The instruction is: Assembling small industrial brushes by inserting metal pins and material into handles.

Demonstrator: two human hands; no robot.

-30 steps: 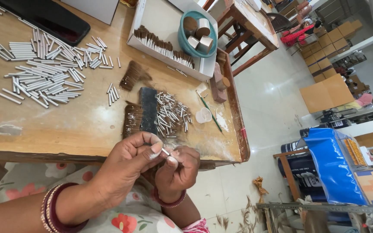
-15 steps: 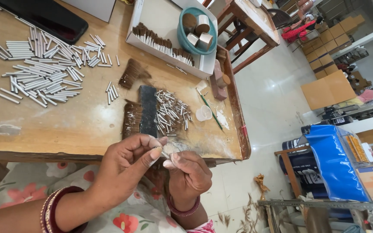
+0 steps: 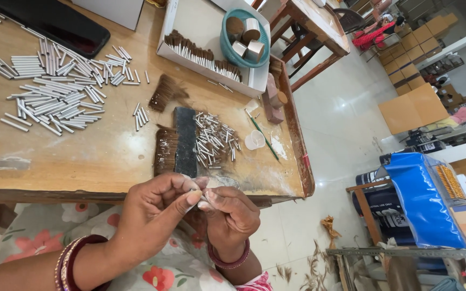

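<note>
My left hand point(image 3: 155, 207) and my right hand point(image 3: 233, 215) meet fingertip to fingertip just below the front edge of the wooden table point(image 3: 82, 161), over my flowered lap. Together they pinch a small pale metal tube point(image 3: 200, 198), mostly hidden by the fingers. On the table right above the hands lie a dark block point(image 3: 185, 141), a flat tuft of brown bristles point(image 3: 165, 151) and a pile of short metal tubes point(image 3: 214, 141).
Many longer metal tubes point(image 3: 55, 86) are spread over the table's left. A white tray point(image 3: 200, 27) holds a row of bristle-tipped pieces and a teal bowl point(image 3: 244, 37) of tape rolls. A small clear cup point(image 3: 254, 140) and green stick lie near the right edge. Blue machine point(image 3: 422, 199) stands on the floor.
My right hand has turned and closed in under my left fingertips. The tube that showed between the fingers is now mostly covered. Both hands stay at the table's edge.
</note>
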